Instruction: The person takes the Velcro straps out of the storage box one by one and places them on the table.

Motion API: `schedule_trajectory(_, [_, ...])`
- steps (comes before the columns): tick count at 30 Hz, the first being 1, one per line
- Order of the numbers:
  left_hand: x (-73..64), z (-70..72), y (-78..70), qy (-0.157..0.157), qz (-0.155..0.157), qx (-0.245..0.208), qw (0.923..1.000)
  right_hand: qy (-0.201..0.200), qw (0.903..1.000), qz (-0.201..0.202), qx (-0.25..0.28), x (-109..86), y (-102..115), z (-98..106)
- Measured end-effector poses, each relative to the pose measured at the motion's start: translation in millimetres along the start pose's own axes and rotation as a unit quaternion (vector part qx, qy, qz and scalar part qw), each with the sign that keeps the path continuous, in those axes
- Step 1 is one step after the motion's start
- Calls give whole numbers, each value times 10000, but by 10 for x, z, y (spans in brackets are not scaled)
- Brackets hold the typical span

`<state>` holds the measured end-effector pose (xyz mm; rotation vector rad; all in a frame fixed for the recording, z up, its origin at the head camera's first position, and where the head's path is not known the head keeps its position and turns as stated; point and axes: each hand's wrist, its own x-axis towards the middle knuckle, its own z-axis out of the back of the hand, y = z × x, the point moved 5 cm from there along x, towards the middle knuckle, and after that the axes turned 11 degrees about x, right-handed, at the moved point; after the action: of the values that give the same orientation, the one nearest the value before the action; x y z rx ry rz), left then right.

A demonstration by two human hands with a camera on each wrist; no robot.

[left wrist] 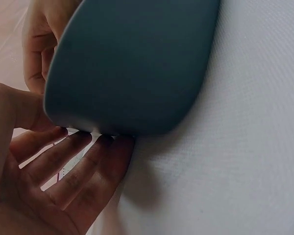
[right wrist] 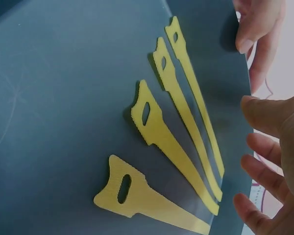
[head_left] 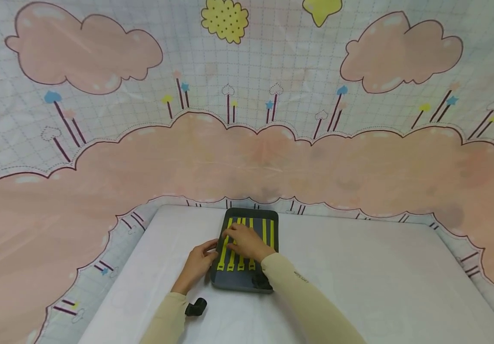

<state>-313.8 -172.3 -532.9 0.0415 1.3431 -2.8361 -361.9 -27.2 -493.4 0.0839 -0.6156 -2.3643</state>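
Observation:
A dark blue-grey tray (head_left: 252, 213) lies on the white table, its plain outer side (left wrist: 127, 63) filling much of the left wrist view. Several yellow hook-and-loop cable ties (head_left: 222, 255) lie lengthwise in it, side by side, each with a slotted wide head (right wrist: 147, 115) towards the near end. My left hand (head_left: 197, 265) holds the tray's left edge, thumb at the rim and fingers against the outer wall. Over the ties at the left reaches my right hand (head_left: 247, 241). Its spread fingers (right wrist: 267, 171) hang near the tray's edge with nothing between them.
Black wrist cameras sit by both forearms, the left one (head_left: 196, 306) just above the table and the right one (head_left: 261, 281) overlapping the tray's near right corner. The white tabletop (head_left: 358, 277) stretches to both sides. Behind it hangs a patterned cloth (head_left: 272, 167) with pink clouds.

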Motion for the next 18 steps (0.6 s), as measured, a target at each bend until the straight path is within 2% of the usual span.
schedule_trajectory(6, [8,14,-23,-11,-80,-7,10000,121,9998,-172,-9,5,10,-15])
schedule_trajectory(12, [19,20,-51,-34,-161,-28,9999,71,9995,-288,-50,15,14,-20])
schedule_trajectory(18, [15,6,-11,-30,-103,-26,9999,138,9996,-220,140,21,19,-50])
